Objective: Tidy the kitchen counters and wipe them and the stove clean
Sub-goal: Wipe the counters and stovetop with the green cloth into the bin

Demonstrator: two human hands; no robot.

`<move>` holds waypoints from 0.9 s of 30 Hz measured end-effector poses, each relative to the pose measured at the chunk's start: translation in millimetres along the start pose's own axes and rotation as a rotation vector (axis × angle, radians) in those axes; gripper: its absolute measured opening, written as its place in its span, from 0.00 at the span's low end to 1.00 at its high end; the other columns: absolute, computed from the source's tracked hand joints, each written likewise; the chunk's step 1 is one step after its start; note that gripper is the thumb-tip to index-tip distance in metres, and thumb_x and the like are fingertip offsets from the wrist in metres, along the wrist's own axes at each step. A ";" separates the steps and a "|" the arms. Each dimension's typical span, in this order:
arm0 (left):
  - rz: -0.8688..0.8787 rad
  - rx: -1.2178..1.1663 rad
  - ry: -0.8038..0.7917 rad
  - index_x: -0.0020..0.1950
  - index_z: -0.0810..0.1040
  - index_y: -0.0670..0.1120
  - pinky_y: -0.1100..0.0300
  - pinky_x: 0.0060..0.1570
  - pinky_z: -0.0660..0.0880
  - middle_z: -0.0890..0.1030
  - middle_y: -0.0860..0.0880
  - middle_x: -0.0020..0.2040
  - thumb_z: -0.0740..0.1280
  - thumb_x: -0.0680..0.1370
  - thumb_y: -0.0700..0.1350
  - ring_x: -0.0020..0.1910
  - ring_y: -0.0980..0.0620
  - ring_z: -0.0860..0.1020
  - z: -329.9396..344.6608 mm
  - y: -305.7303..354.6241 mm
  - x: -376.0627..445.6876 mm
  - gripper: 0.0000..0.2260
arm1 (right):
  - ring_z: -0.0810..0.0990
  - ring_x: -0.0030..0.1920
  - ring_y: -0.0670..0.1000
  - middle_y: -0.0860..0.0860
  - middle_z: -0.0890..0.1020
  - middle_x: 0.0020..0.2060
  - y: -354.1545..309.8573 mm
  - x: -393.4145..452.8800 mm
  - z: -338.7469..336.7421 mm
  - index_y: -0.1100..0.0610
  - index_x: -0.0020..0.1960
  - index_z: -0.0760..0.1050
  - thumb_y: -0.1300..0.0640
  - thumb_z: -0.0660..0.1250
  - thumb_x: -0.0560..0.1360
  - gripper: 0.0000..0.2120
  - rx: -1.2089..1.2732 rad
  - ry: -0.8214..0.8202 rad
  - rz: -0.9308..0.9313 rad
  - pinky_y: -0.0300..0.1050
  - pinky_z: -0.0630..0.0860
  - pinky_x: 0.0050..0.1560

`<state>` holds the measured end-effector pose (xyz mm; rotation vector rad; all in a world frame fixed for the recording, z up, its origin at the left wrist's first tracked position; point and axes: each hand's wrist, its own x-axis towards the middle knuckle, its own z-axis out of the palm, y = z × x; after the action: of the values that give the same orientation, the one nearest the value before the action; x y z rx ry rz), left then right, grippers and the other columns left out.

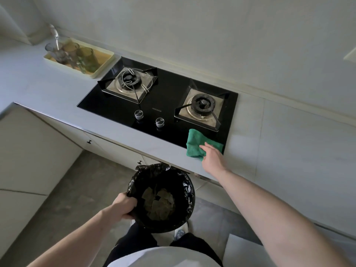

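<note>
Right hand (211, 158) on green cloth (196, 142)

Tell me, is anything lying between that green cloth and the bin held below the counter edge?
Nothing visible. The right hand presses the green cloth at the stove's front corner; only bare counter separates it from the bin, which the left hand grips.

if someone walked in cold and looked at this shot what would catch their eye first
The green cloth stands out first, bright against the black stove, lying on the stove's front right corner and over onto the counter, with the right hand on it. Next, the black-lined bin low in the middle, held at its rim by the left hand, with scraps inside. Far left, a tray of tinted glasses sits beside the stove.
</note>
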<state>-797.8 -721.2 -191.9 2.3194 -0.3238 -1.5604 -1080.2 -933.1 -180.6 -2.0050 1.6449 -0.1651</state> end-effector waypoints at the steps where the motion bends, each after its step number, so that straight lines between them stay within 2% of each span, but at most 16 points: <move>1: -0.001 -0.002 0.004 0.50 0.81 0.40 0.44 0.33 0.84 0.86 0.38 0.40 0.63 0.71 0.30 0.34 0.39 0.86 4.7 0.3 -2.7 0.12 | 0.65 0.78 0.53 0.50 0.68 0.77 1.0 -3.8 7.2 0.53 0.75 0.72 0.72 0.62 0.76 0.30 -0.009 -0.016 0.003 0.48 0.63 0.76; 4: 0.001 -0.011 0.014 0.49 0.81 0.40 0.50 0.28 0.82 0.84 0.39 0.38 0.63 0.72 0.30 0.31 0.42 0.85 13.3 1.8 -9.8 0.11 | 0.61 0.79 0.52 0.49 0.67 0.78 -2.2 -26.2 30.2 0.52 0.75 0.72 0.75 0.61 0.75 0.32 0.006 -0.003 -0.017 0.47 0.59 0.77; 8: -0.019 -0.020 -0.004 0.51 0.80 0.39 0.42 0.35 0.84 0.85 0.36 0.44 0.62 0.71 0.29 0.38 0.38 0.86 15.9 2.0 -10.1 0.12 | 0.61 0.79 0.50 0.47 0.67 0.77 -12.6 -63.7 50.7 0.51 0.75 0.71 0.77 0.57 0.75 0.34 0.028 -0.090 -0.129 0.45 0.53 0.79; 10: -0.017 -0.010 -0.020 0.50 0.80 0.39 0.43 0.34 0.84 0.84 0.36 0.44 0.62 0.72 0.29 0.38 0.38 0.86 16.2 5.9 -7.2 0.12 | 0.63 0.78 0.48 0.46 0.68 0.77 -14.0 -73.4 47.0 0.50 0.74 0.72 0.75 0.56 0.75 0.33 0.073 -0.116 -0.122 0.48 0.61 0.78; 12: -0.008 0.027 -0.030 0.50 0.80 0.38 0.44 0.33 0.84 0.84 0.37 0.42 0.62 0.72 0.30 0.36 0.38 0.86 15.4 10.5 -5.5 0.11 | 0.70 0.74 0.48 0.44 0.70 0.76 -13.2 -80.1 37.7 0.48 0.73 0.73 0.73 0.58 0.76 0.32 0.120 -0.120 -0.086 0.51 0.72 0.71; 13: -0.003 0.053 -0.043 0.50 0.80 0.39 0.43 0.34 0.84 0.85 0.37 0.43 0.62 0.72 0.31 0.36 0.38 0.86 14.4 12.8 -3.7 0.11 | 0.72 0.72 0.47 0.43 0.71 0.74 -10.7 -83.6 32.9 0.48 0.72 0.74 0.72 0.59 0.76 0.31 0.142 -0.098 -0.060 0.50 0.73 0.71; 15: 0.003 0.101 -0.061 0.50 0.80 0.39 0.42 0.36 0.84 0.85 0.36 0.44 0.62 0.72 0.31 0.37 0.38 0.86 12.1 15.9 -0.6 0.11 | 0.75 0.69 0.47 0.44 0.76 0.71 -3.0 -93.8 21.8 0.48 0.72 0.74 0.69 0.61 0.77 0.28 0.210 -0.010 -0.010 0.47 0.72 0.71; 17: 0.013 0.133 -0.076 0.51 0.80 0.38 0.43 0.35 0.84 0.85 0.37 0.44 0.62 0.73 0.32 0.36 0.39 0.86 9.6 18.1 2.8 0.11 | 0.79 0.63 0.47 0.43 0.80 0.66 7.0 -107.5 6.8 0.48 0.72 0.75 0.65 0.63 0.78 0.24 0.285 0.104 0.042 0.45 0.76 0.65; 21: 0.037 0.201 -0.098 0.50 0.80 0.36 0.41 0.36 0.84 0.84 0.38 0.40 0.60 0.73 0.33 0.34 0.38 0.86 4.3 24.6 10.6 0.11 | 0.81 0.57 0.45 0.41 0.82 0.58 32.4 -124.6 -25.7 0.50 0.69 0.76 0.63 0.66 0.79 0.20 0.342 0.362 0.159 0.42 0.77 0.58; 24: 0.074 0.265 -0.105 0.51 0.81 0.38 0.45 0.33 0.84 0.85 0.38 0.41 0.60 0.73 0.35 0.33 0.40 0.86 1.1 30.1 13.1 0.12 | 0.82 0.58 0.51 0.48 0.84 0.59 54.0 -122.7 -40.0 0.52 0.68 0.77 0.63 0.66 0.78 0.19 0.283 0.515 0.250 0.44 0.76 0.56; 27: 0.100 0.305 -0.121 0.51 0.81 0.40 0.46 0.33 0.85 0.85 0.39 0.42 0.60 0.73 0.35 0.33 0.41 0.86 -1.9 32.8 11.4 0.12 | 0.81 0.59 0.57 0.53 0.84 0.60 74.4 -115.1 -46.0 0.54 0.68 0.78 0.64 0.65 0.78 0.19 0.242 0.582 0.348 0.47 0.76 0.57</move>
<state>-791.9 -755.3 -188.2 2.3869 -0.7429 -1.7055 -1193.1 -848.3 -149.6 -1.5373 2.1707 -0.8362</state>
